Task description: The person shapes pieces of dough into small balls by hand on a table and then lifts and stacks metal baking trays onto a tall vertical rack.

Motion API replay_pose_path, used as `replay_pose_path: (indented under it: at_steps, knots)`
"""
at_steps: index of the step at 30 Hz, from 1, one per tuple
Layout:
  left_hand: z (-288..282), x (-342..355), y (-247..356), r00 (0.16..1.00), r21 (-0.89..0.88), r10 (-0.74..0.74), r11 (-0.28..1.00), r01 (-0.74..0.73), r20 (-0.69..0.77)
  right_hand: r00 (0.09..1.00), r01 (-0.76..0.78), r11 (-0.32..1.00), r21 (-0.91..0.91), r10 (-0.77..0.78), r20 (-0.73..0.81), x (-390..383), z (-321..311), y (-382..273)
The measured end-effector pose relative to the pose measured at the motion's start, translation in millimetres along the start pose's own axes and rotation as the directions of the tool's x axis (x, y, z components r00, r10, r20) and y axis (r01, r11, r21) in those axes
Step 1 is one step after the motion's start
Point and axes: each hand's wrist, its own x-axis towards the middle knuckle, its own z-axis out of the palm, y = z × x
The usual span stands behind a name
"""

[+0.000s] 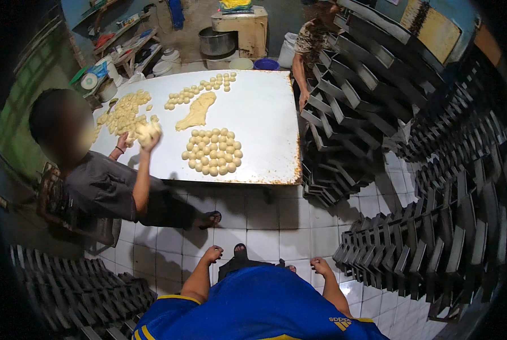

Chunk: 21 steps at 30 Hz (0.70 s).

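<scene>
My left hand (212, 254) and my right hand (321, 266) hang low in front of my blue shirt, above the white floor tiles. Both are loosely curled and hold nothing. My sandalled foot (240, 250) shows between them. Ahead stands a white metal table (264, 113) with a cluster of round dough balls (212, 151), a long strip of dough (196, 111) and more dough pieces (199, 89) along the far side. The nearest stack of dark baking trays (401, 249) is just right of my right hand.
A seated person at the table's left works a lump of dough (148, 131) with both hands. Another person (310, 45) stands at the far right corner by leaning stacks of dark trays (349, 113). More trays (77, 289) lie at the lower left. Shelves and a pot (216, 41) stand behind.
</scene>
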Motion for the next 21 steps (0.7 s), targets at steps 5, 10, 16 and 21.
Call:
replay_pose_path:
  at_steps: [5, 10, 16, 21]
  knots:
    - [-72.4, 33.9, -26.2, 0.974, 0.008, 0.212, 0.977, -0.212, -0.079, 0.965, 0.254, 0.966, 0.04, -0.256, 0.056, 26.0, 68.8, -96.6]
    - [-102.3, 34.8, -16.3, 0.979, 0.09, 0.166, 0.984, -0.156, -0.12, 0.974, 0.214, 0.976, -0.049, -0.21, 0.084, 27.2, 108.0, -123.5]
    - [-128.7, 15.0, -26.2, 0.957, 0.049, 0.184, 0.983, -0.178, -0.222, 0.98, 0.13, 0.984, -0.125, -0.109, 0.166, 41.1, 122.8, -103.4]
    - [-120.2, 3.8, -51.6, 0.995, -0.194, -0.086, 0.978, 0.076, -0.048, 0.993, 0.02, 0.978, -0.207, 0.004, 0.116, 37.1, 106.2, -96.2]
